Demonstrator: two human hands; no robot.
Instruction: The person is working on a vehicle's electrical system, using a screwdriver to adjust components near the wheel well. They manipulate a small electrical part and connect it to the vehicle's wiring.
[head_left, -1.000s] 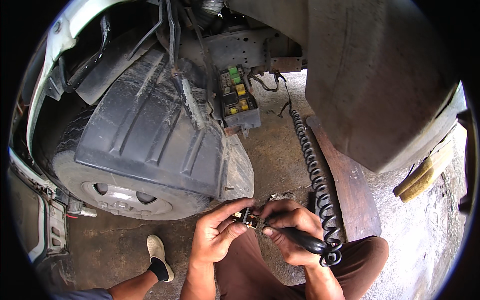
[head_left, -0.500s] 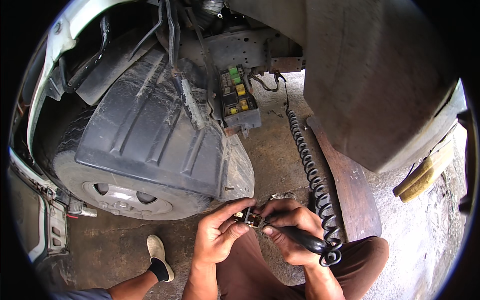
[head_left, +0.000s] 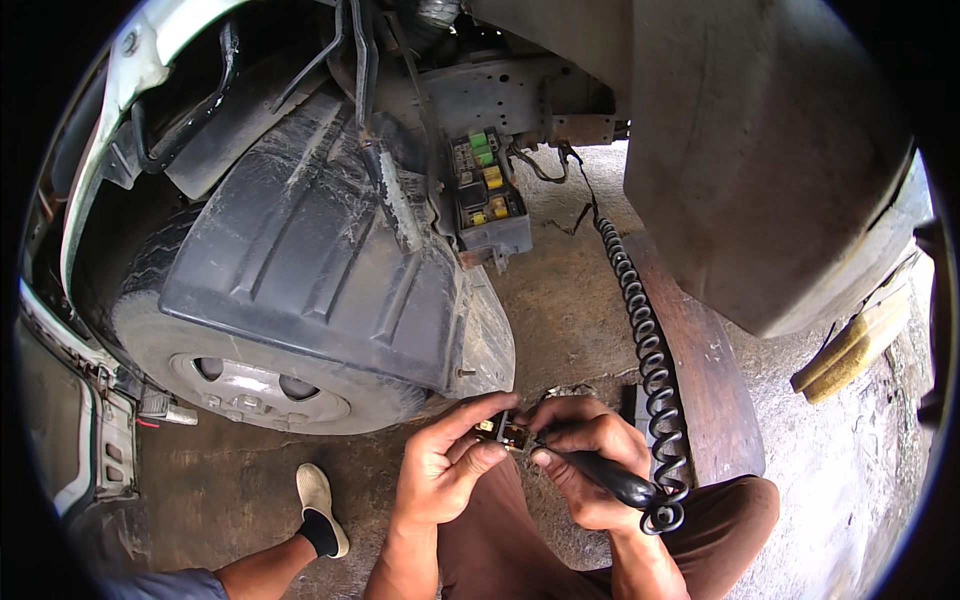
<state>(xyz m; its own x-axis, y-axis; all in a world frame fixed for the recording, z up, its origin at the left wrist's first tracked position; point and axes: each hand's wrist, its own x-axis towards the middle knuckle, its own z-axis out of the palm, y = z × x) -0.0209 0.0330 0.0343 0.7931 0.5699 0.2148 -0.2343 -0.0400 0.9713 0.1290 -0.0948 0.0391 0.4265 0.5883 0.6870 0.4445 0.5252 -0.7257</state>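
My left hand (head_left: 440, 462) pinches a small dark relay-like part (head_left: 503, 430) between thumb and fingers. Its side looks open, with coppery metal showing inside. My right hand (head_left: 597, 462) is closed round a black-handled test probe (head_left: 628, 488), its thin front end held against or very near the part; the fingers hide whether they touch. From the handle's rear, a black coiled cable (head_left: 655, 385) stretches away to a clip (head_left: 568, 155) near the vehicle's frame.
A fuse box (head_left: 495, 235) with green and yellow fuses hangs beyond my hands. To the left stand a wheel (head_left: 255, 390) and its black fender liner (head_left: 300, 250). A wooden board (head_left: 720, 400) lies right, below a large panel (head_left: 760, 170). Another person's shoe (head_left: 318, 490) is at lower left.
The vehicle parts and fuse box sit slightly farther right in the picture, and the coiled cable has swung a little rightward. Both hands keep nearly the same pose on the part and probe.
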